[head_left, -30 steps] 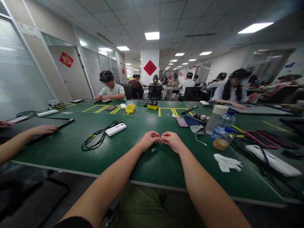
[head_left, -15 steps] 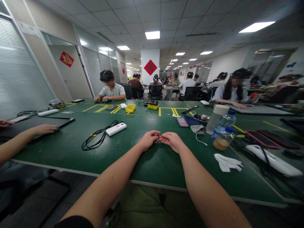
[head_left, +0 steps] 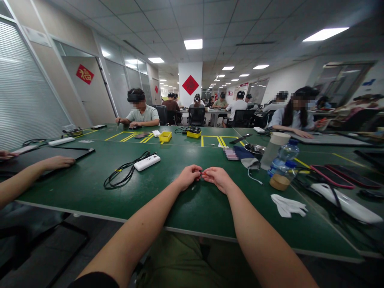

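Note:
My left hand and my right hand meet fingertip to fingertip, just above the green table. In the right fingers is pinched a small orange-red piece, too small to name. The left thumb and forefinger are pressed together around something dark and tiny that I cannot make out. Just below the left hand, a small pale bit shows against the tabletop.
Left of my hands lies a white power bank with a coiled black cable. To the right are a white glove, plastic bottles, a tumbler and a metal bowl. A co-worker's hand rests at left.
My hands stay nearly in place, fingers shifting slightly. The small pale bit now shows below the left hand. Across the table, a person has raised one hand a little.

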Demonstrator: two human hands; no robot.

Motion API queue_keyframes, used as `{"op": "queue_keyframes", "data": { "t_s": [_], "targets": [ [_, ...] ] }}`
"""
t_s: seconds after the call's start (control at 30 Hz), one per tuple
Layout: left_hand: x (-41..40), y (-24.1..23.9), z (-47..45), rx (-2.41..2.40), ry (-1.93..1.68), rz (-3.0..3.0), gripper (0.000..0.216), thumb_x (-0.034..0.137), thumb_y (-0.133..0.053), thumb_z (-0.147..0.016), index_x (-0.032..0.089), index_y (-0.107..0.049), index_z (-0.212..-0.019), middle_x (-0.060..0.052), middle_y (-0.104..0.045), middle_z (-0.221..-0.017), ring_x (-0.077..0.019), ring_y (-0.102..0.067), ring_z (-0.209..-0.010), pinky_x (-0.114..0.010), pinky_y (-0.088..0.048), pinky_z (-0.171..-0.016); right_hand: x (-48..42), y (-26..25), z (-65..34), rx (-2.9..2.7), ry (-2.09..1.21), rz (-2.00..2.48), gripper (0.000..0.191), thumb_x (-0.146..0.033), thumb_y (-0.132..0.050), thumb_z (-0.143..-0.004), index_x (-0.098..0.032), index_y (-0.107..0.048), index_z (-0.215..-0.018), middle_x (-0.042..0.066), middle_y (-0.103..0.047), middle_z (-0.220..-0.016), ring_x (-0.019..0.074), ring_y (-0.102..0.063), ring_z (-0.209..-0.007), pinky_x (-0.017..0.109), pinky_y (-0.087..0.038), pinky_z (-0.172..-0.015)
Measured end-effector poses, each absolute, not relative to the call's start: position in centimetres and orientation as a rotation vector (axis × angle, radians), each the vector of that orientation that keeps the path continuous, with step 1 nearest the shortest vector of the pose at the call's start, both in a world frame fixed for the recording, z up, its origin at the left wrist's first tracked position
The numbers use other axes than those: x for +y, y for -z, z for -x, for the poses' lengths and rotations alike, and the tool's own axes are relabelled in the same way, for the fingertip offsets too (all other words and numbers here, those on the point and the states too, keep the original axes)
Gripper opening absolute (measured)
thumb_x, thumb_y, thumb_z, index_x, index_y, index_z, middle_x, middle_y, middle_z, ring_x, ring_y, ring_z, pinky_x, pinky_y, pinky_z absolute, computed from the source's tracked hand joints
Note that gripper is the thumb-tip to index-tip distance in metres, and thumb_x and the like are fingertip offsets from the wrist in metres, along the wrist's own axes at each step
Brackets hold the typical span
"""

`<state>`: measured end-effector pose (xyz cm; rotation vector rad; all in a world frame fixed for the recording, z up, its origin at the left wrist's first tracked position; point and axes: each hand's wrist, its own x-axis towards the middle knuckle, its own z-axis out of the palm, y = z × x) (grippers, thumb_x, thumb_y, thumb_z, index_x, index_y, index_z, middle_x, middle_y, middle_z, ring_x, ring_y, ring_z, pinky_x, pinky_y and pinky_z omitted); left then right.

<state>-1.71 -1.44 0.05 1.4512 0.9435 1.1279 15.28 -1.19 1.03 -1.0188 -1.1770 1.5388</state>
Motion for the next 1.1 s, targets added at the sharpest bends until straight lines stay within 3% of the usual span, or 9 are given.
{"op": "queue_keyframes", "data": {
  "t_s": [0.17,0.53,0.87,1.1],
  "targets": [
    [-1.71,-0.1,1.71,0.968,-1.164,-1.489,0.023,0.017,-0.065,-0.071,0.012,-0.059,-0.093,0.0,-0.061,-0.069,-0.0059,-0.052,-0.052,-0.018,-0.042,-0.052,-1.42,-1.12,-15.21,-1.186,-1.521,1.002,0.012,-0.002,-0.061,-0.068,-0.012,-0.063,-0.073,0.008,-0.069,-0.075,0.0157,-0.069,-0.072,0.025,-0.057,-0.071],
    [-1.88,-0.51,1.56,0.952,-1.087,-1.363,0.03,0.01,-0.058,-0.077,0.01,-0.058,-0.107,-0.003,-0.066,-0.072,-0.0087,-0.06,-0.059,-0.022,-0.049,-0.06,-1.49,-1.07,-15.28,-1.213,-1.451,1.011,0.015,-0.009,-0.07,-0.066,-0.013,-0.061,-0.077,0.004,-0.066,-0.069,0.0139,-0.067,-0.064,0.024,-0.056,-0.063],
    [-1.43,0.02,1.38,0.967,-1.124,-1.329,0.02,0.007,-0.059,-0.073,0.01,-0.06,-0.093,-0.004,-0.066,-0.075,-0.0122,-0.065,-0.07,-0.025,-0.051,-0.068,-1.07,-0.69,-15.28,-1.255,-1.39,1.017,0.021,-0.01,-0.071,-0.061,-0.014,-0.062,-0.079,0.003,-0.064,-0.067,0.0117,-0.062,-0.058,0.022,-0.051,-0.055],
    [-1.65,-0.11,1.58,1.053,-1.055,-1.442,0.026,0.006,-0.06,-0.07,0.013,-0.06,-0.095,-0.002,-0.066,-0.07,-0.0083,-0.058,-0.055,-0.02,-0.045,-0.054,-0.81,-0.47,-15.27,-1.32,-1.317,1.01,0.029,-0.006,-0.065,-0.054,-0.014,-0.064,-0.082,0.0,-0.064,-0.07,0.0097,-0.058,-0.06,0.021,-0.044,-0.056]
  ]
}}
